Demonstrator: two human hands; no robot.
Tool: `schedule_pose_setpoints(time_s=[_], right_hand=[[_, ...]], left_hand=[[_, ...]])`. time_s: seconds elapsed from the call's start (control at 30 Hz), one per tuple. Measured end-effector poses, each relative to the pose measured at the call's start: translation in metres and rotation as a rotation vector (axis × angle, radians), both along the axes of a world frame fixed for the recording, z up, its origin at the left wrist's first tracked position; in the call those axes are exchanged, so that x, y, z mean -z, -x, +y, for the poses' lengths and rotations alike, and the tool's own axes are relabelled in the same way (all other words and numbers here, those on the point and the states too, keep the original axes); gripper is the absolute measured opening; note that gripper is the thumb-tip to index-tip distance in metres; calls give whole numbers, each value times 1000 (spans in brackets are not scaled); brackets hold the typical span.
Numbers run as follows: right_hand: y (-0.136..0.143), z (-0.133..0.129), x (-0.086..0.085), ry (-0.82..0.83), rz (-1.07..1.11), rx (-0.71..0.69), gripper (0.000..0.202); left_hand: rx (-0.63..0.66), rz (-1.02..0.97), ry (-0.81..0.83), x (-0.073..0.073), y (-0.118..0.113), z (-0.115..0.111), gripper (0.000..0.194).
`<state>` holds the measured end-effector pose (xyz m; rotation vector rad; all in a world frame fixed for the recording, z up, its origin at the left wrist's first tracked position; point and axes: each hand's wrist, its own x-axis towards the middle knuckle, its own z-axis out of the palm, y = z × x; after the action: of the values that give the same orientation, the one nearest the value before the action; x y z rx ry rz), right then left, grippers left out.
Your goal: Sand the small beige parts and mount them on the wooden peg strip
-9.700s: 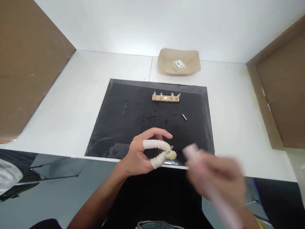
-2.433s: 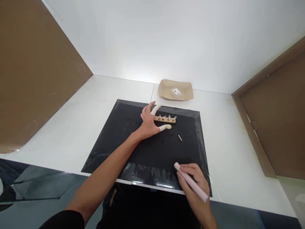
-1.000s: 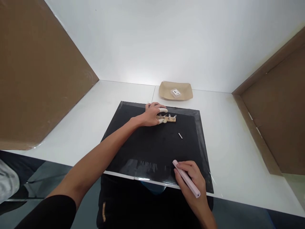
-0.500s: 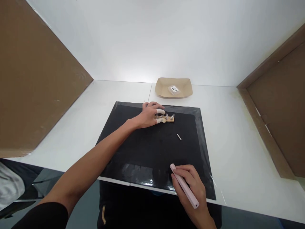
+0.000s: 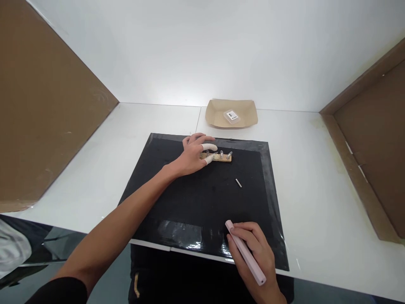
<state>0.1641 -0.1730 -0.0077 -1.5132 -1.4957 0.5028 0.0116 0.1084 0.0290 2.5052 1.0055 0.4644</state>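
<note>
"What is the work surface like?"

"A white table (image 5: 303, 177) with a shiny black mat (image 5: 196, 198) on it; light glares off the mat's near edge. A white wall (image 5: 221, 50) stands behind, and brown boards (image 5: 53, 114) flank both sides."

"Any writing?"

"A white label (image 5: 233, 115) with black print sits on a small clear box (image 5: 236, 120). The print is too small to read."

"And where's the box?"

"In the brown paper tray (image 5: 251, 115), at the back of the table, beyond the mat."

"What about the hands?"

"The left hand (image 5: 190, 158) is over a wooden strip (image 5: 225, 159) near the mat's far edge. Its thumb and forefinger, in white finger covers (image 5: 208, 147), stand slightly apart at the strip; I cannot tell whether they pinch anything. Clear pieces (image 5: 222, 154) stick up from the strip, the one at the right end tilted."

"And the other?"

"The right hand (image 5: 256, 249) has its thumb and fingers closed round a pink stick (image 5: 247, 255) above the mat's near right part. A small rod (image 5: 238, 183) lies on the mat between strip and hand."
</note>
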Motion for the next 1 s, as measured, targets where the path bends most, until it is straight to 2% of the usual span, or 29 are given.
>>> schedule_pose_setpoints(time_s=[0.27, 0.5, 0.67, 1.0], right_hand=[[1, 1, 1, -6, -27, 15, 18], [3, 1, 0, -8, -50, 29, 15], [3, 1, 0, -6, -53, 30, 15], [2, 3, -1, -27, -47, 20, 15]], left_hand=[[-108, -45, -63, 6, -2, -8, 11], [-314, -107, -143, 15, -12, -23, 6], [-418, -130, -143, 15, -20, -32, 6], [-484, -130, -106, 12, -27, -36, 9]])
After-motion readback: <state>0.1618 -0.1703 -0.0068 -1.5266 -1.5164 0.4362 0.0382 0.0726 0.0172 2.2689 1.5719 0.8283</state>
